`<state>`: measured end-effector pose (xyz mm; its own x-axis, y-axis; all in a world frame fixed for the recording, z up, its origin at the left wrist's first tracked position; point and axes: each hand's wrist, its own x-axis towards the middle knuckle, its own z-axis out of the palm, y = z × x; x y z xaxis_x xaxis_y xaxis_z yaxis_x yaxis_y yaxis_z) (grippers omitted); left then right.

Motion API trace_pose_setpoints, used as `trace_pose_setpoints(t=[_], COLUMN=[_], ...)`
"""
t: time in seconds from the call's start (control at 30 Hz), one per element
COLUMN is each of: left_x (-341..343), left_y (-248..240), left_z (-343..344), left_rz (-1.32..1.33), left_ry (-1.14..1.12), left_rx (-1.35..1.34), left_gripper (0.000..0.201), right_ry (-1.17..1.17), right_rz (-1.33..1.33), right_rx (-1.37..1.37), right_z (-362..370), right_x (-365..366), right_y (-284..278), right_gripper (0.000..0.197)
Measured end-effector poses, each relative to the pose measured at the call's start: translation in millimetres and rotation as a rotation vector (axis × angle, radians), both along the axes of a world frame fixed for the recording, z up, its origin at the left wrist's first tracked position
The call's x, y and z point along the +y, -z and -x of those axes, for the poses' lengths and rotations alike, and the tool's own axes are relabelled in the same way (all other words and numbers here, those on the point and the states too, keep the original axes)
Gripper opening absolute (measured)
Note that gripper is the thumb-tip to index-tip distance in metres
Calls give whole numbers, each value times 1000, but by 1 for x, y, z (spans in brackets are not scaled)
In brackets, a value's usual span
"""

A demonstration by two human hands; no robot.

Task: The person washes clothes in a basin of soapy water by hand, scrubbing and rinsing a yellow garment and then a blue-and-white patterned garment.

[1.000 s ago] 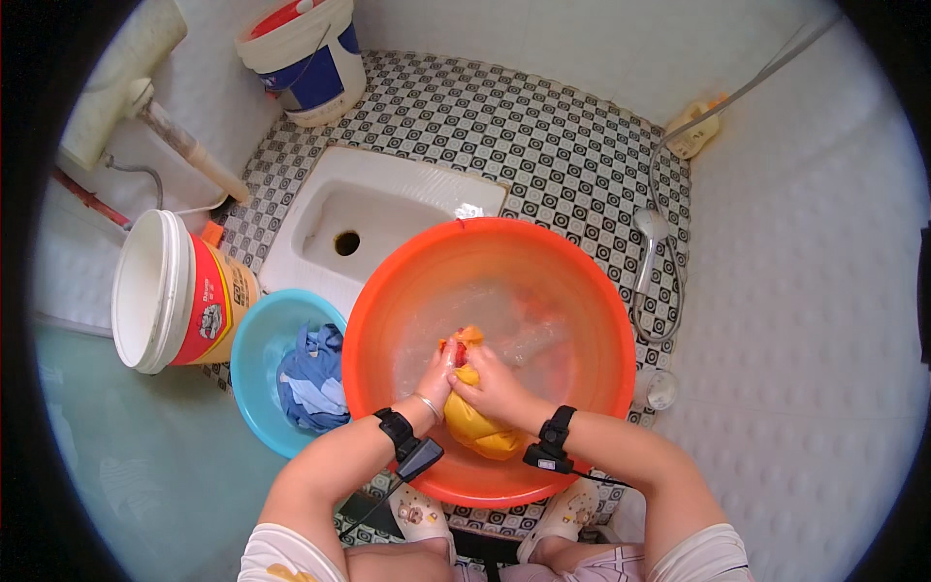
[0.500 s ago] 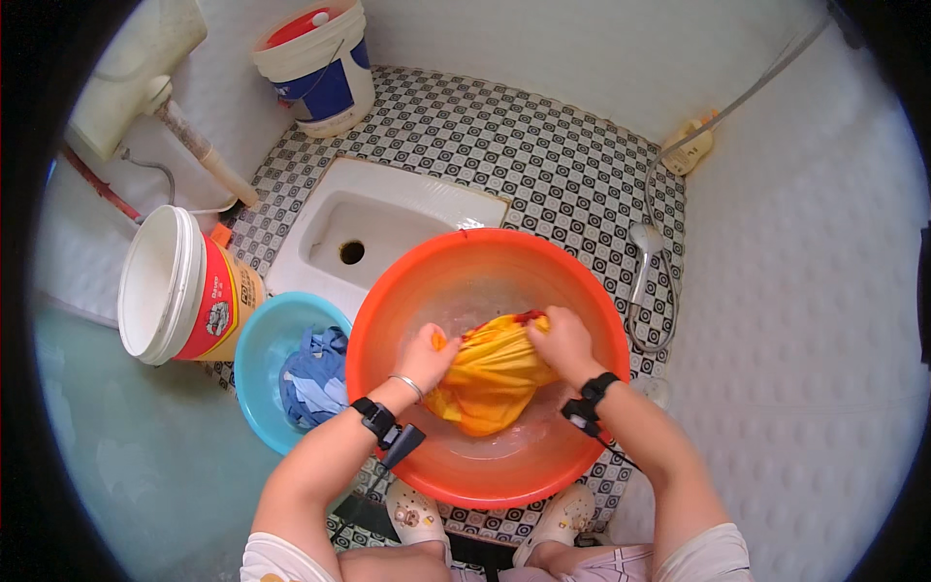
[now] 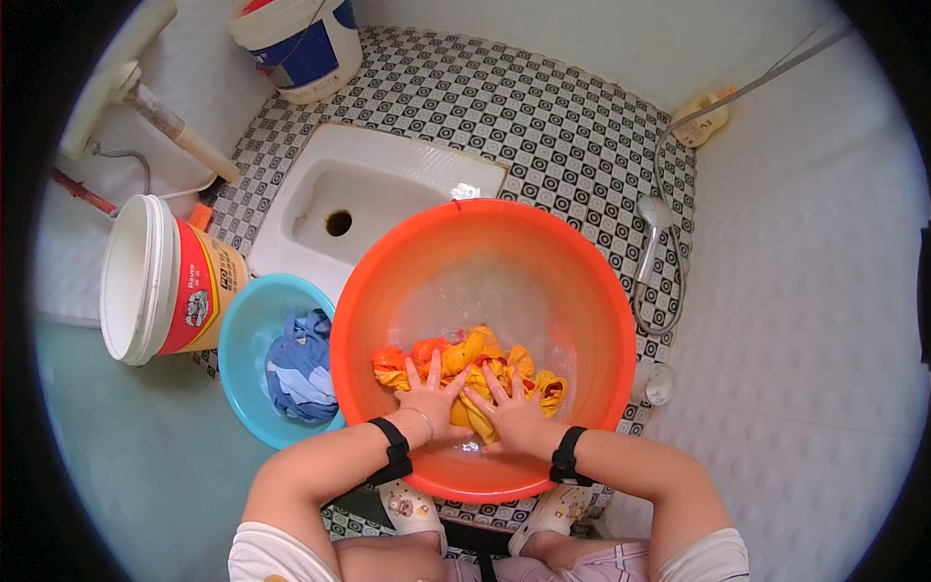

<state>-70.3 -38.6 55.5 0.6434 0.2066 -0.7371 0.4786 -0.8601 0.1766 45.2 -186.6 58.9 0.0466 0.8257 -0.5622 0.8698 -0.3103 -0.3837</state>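
Observation:
A wet yellow garment (image 3: 478, 347) with orange and dark red patches lies bunched in a large orange basin (image 3: 592, 291), in a little cloudy water. My left hand (image 3: 432, 403) rests palm down on the near left of the bundle, its fingers spread. Beside it my right hand (image 3: 516, 417) presses flat on the near right of the cloth, fingers also apart. Neither hand grips the fabric. Both wrists carry black straps. Cloth under the palms is hidden.
A light blue basin (image 3: 254, 407) holding blue clothing (image 3: 303, 373) touches the orange one's left side. Beyond are a squat toilet (image 3: 378, 150), a tipped white-and-red bucket (image 3: 184, 291), and an upright bucket (image 3: 301, 53). A shower head (image 3: 655, 213) with its hose lies right; a bottle (image 3: 700, 118) stands in the far corner.
The garment, held up stretched between both hands before, is now down in the basin as a crumpled heap. My hands have let go, spread their fingers and come nearer to me.

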Motion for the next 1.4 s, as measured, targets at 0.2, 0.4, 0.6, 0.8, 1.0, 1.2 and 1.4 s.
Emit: trace_pose_setpoints(t=[0.2,0.4,0.6,0.8,1.0,1.2,1.4], left_x=[0,7,35,61,69,90,51], left_y=[50,51,53,69,40,121,65], left_z=[0,-21,-45,-57,-36,-3,-34], left_rz=[-57,-148,-33,235,11,651,650], left_ry=[105,100,-76,-825,-1199,-1482,-915], left_rx=[56,-33,-231,-474,-351,-304,-333], left_gripper=[94,72,59,73,75,65,47], right_ry=[-89,-24,148,446,1018,812,380], right_rz=[192,250,-160,-323,-181,-193,-333], right_rx=[-28,-104,-213,151,328,485,337], right_z=[-1,-3,-30,-80,-141,-69,-64], right_x=[17,33,56,105,62,114,67], right_y=[19,43,60,75,77,73,59], right_gripper=[105,75,51,61,69,60,42])
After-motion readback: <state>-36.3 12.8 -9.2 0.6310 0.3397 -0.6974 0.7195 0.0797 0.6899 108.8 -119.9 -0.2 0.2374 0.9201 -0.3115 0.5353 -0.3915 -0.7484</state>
